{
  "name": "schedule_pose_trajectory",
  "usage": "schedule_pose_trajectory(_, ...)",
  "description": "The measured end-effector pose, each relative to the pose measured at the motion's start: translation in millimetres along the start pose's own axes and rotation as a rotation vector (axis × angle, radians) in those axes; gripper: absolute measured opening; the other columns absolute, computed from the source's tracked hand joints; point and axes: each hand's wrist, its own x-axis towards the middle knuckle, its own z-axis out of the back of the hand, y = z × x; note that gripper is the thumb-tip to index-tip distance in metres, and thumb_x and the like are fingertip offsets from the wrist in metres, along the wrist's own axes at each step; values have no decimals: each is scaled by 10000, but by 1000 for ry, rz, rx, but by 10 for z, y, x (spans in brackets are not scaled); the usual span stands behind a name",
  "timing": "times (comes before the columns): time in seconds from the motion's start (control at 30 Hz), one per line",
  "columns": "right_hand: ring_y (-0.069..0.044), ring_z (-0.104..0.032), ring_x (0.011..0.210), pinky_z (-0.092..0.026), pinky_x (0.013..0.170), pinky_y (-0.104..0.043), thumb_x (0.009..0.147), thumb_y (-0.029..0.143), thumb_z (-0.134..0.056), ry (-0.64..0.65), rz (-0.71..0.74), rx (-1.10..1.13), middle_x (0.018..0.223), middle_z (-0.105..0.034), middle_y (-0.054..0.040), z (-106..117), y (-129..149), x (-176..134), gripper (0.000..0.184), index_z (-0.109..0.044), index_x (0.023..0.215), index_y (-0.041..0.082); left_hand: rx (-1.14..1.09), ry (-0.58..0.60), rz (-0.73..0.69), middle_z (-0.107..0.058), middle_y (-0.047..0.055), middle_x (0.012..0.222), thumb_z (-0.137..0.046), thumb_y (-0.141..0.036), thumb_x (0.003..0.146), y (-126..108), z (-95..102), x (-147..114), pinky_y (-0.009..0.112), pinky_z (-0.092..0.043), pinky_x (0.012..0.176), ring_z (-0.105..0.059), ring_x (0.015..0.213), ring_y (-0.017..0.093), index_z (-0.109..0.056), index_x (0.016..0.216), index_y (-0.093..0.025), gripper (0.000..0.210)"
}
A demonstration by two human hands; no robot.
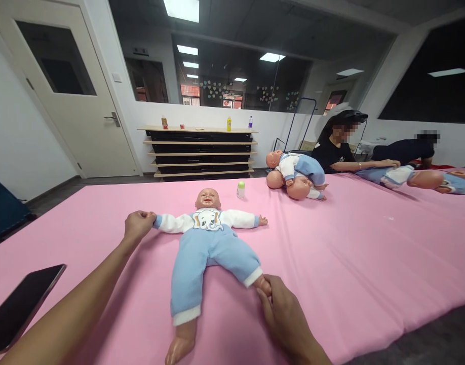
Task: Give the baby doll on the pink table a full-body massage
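A baby doll (208,238) in blue trousers and a white-sleeved top with an elephant face lies on its back on the pink-covered table (331,268), head away from me. At the left, my left hand (138,225) is closed around the doll's hand, with the arm stretched out sideways. My right hand (281,304) grips the doll's foot on the right side, just below the white trouser cuff. The doll's other leg points toward me, its bare foot untouched. A small white bottle with a green cap (240,190) stands beyond the doll's outstretched right-side arm.
A dark phone (25,304) lies at the near left. Several dolls (297,175) are piled at the far edge. Beyond them, a person in black (337,147) touches another doll (399,175). A shelf (200,147) holding bottles stands by the back wall.
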Motion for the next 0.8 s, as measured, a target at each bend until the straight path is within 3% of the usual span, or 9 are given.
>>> schedule_pose_trajectory(0.1, -166, -529, 739, -412, 643, -277, 947, 259, -408, -113, 169, -53, 860, -569, -55, 216, 177, 252, 168, -539, 1010, 175, -26, -29, -31, -629, 70, 946, -559, -478, 754, -403, 21, 63, 220, -390, 658, -541, 797, 131, -593, 918, -108, 406)
schedule_pose_trajectory(0.2, -177, -495, 784, -378, 678, -288, 945, 215, -396, -122, 300, -157, 866, -549, -62, 232, 427, 593, 164, -546, 993, 170, 4, 15, -220, -648, 82, 926, -554, -404, 733, -950, -94, -35, 206, -382, 643, -559, 796, 138, -628, 897, -116, 340)
schedule_pose_trajectory(0.3, -175, -472, 763, -333, 643, -276, 927, 186, -409, -37, 343, -255, 865, -538, -62, -21, 652, 908, 133, -540, 938, 173, 154, 73, -419, -647, 131, 875, -506, -334, 748, -1415, -378, -288, 224, -337, 619, -563, 760, 154, -640, 839, -104, 281)
schedule_pose_trajectory(0.4, -167, -462, 730, -280, 600, -259, 918, 160, -408, -5, 350, -296, 867, -527, -56, -342, 784, 1090, 131, -530, 960, 184, 242, 158, -494, -642, 157, 843, -507, -296, 744, -1627, -670, -505, 246, -299, 605, -562, 711, 165, -637, 780, -107, 232)
schedule_pose_trajectory(0.5, -173, -475, 744, -284, 603, -261, 922, 150, -394, -23, 343, -292, 875, -522, -52, -474, 810, 1130, 139, -517, 973, 189, 236, 168, -479, -645, 157, 852, -523, -302, 739, -1616, -730, -530, 242, -300, 601, -566, 712, 165, -635, 787, -109, 229)
schedule_pose_trajectory(0.6, -177, -500, 783, -332, 632, -269, 929, 189, -414, -25, 321, -244, 910, -538, -59, -354, 734, 1056, 122, -523, 979, 172, 208, 150, -433, -650, 126, 855, -533, -328, 729, -1454, -519, -382, 224, -317, 589, -566, 722, 155, -633, 812, -115, 250)
schedule_pose_trajectory(0.7, -165, -505, 773, -365, 653, -270, 933, 213, -411, -42, 286, -171, 884, -548, -60, -116, 557, 852, 142, -539, 964, 159, 91, 86, -334, -656, 74, 887, -527, -353, 730, -1106, -213, -178, 202, -354, 603, -573, 755, 136, -637, 856, -137, 273)
schedule_pose_trajectory(0.8, -153, -510, 736, -379, 636, -264, 943, 226, -392, -80, 230, -115, 858, -557, -54, 62, 303, 548, 174, -547, 992, 164, 87, -13, -197, -647, 62, 874, -542, -379, 722, -586, -12, -29, 208, -356, 603, -559, 741, 135, -628, 833, -135, 282)
